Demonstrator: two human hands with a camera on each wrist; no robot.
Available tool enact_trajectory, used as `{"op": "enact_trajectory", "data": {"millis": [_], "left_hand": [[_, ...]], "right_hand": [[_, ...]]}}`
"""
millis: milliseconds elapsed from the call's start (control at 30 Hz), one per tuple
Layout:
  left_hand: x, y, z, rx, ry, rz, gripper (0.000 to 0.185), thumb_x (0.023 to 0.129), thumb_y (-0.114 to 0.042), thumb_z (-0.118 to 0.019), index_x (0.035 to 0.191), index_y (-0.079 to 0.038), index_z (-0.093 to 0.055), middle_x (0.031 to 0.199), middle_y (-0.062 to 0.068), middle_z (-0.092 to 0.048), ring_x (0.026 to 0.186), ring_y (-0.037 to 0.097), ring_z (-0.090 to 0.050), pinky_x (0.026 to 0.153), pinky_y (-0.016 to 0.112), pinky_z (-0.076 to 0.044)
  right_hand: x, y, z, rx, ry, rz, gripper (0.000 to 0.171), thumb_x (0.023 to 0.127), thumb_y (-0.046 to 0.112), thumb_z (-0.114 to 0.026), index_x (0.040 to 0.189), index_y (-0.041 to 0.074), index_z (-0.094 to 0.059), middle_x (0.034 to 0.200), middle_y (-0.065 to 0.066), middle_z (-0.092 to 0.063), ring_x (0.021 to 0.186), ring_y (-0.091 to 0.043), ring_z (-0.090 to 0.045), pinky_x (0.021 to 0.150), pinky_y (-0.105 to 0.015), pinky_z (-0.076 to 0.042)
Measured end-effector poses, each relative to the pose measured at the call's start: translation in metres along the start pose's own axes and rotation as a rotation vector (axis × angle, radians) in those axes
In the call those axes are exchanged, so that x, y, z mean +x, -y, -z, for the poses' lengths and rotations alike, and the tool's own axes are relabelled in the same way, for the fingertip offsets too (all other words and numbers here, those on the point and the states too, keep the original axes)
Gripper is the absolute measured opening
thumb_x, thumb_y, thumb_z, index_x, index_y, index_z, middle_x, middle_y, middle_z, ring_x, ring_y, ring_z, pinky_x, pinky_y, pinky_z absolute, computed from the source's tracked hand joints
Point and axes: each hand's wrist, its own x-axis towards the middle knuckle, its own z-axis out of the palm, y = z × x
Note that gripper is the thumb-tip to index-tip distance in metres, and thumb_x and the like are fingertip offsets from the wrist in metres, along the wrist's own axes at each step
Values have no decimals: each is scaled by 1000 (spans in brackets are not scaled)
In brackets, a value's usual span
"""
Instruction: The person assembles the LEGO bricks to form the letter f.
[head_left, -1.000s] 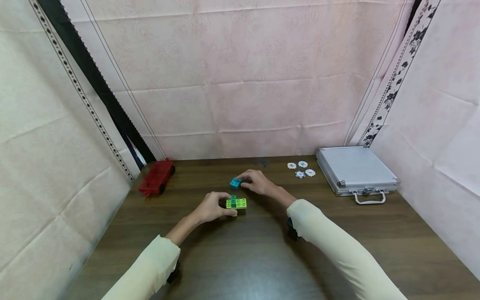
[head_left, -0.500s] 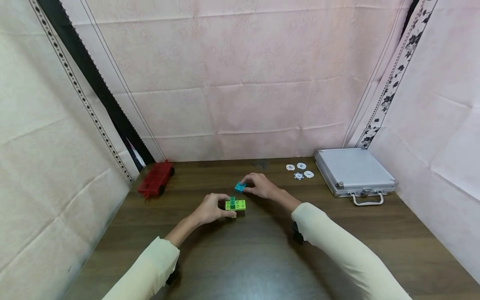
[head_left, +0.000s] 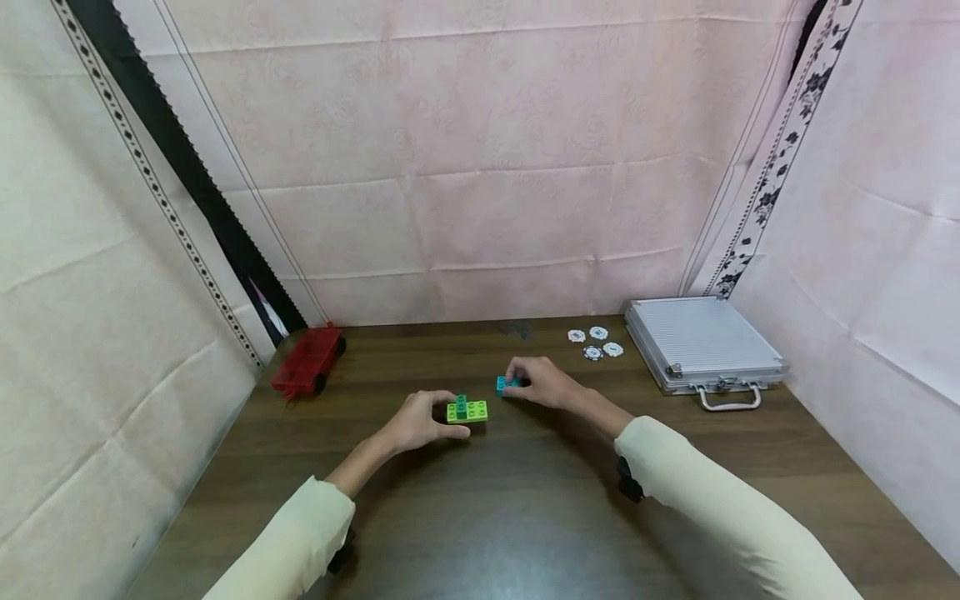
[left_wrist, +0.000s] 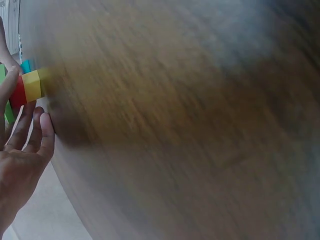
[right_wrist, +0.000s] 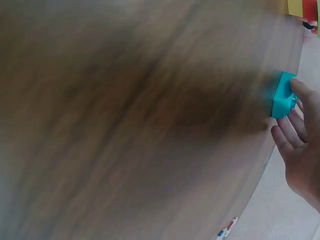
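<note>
In the head view my left hand (head_left: 420, 421) holds a small stack of toy building bricks between thumb and fingers at its left side. A lime-green brick (head_left: 477, 411) lies across the upper part, with a narrower dark green brick (head_left: 461, 406) on top. The left wrist view shows a red brick (left_wrist: 18, 93) and a yellow brick (left_wrist: 33, 86) underneath, the yellow one close over the table. To the right, my right hand (head_left: 551, 383) pinches a turquoise brick (right_wrist: 283, 97) by its sides, low over the table and apart from the stack.
A red toy wagon (head_left: 307, 360) with black wheels stands at the back left of the wooden table (head_left: 525, 517). Several poker chips (head_left: 592, 353) lie at the back, beside a silver case (head_left: 705, 342) at the right. Pale cloth (head_left: 480, 167) hangs behind and on both sides.
My right hand has moved right and somewhat nearer with the turquoise brick, widening its distance from the stack. My left hand has stayed almost in place with the stack.
</note>
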Motion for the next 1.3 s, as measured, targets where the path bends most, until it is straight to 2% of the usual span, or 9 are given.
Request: {"op": "enact_trajectory", "data": {"millis": [133,267,433,633,800,1000,1200,1300], "left_hand": [[-2,-1,3,-12,-4,-21,58,84,-33,-89,132,-7,-67,121,4,-70,102,20,-62,86,37,-53],[-4,-4,8,-36,-15,-54,48,85,-30,-89,125,-12,-71,109,1,-70,100,27,-65,81,36,-53],[-6,-5,13,-31,-19,-90,43,86,-31,-88,125,-17,-72,112,-3,-70,106,26,-65,86,39,-54],[-5,-6,13,-16,-26,-110,43,87,-33,-87,125,-18,-72,112,-4,-70,106,24,-65,87,40,-54],[-6,-5,10,-20,-24,-109,41,88,-33,-85,124,-16,-73,110,-3,-71,104,26,-65,86,38,-54],[-6,-4,9,-29,-23,-104,38,90,-30,-84,123,-13,-73,112,-1,-71,103,21,-65,87,37,-56],[-6,-3,7,-57,-22,-102,37,92,-26,-83,123,-11,-73,110,0,-72,101,22,-66,87,37,-57],[-6,-2,7,-59,-21,-102,37,92,-26,-83,123,-10,-73,111,1,-72,101,23,-67,87,37,-58]], "right_hand": [[-11,4,4,4,20,6,30,97,21,-76,120,4,-66,106,-4,-71,98,-16,-68,85,-35,-57],[-23,8,4,-56,31,19,43,98,26,-76,132,2,-65,116,-8,-70,103,-19,-67,86,-35,-57],[-33,13,4,-115,34,5,40,96,28,-78,129,7,-69,117,-8,-68,99,-16,-65,83,-34,-57],[-34,21,9,-108,16,37,37,96,26,-78,127,9,-70,117,-6,-69,97,-13,-64,82,-31,-56],[-30,39,20,-64,0,80,38,95,25,-79,128,8,-71,118,-6,-70,96,-12,-64,80,-29,-57],[-23,61,31,-28,-12,138,39,95,24,-79,130,9,-70,122,-3,-71,101,-9,-66,83,-30,-58],[-14,80,30,5,-8,185,34,95,19,-80,126,9,-72,120,-4,-72,102,-12,-68,85,-35,-59],[-10,87,26,-4,-2,206,34,95,20,-79,127,9,-73,119,-4,-72,102,-12,-68,85,-33,-59]]}}
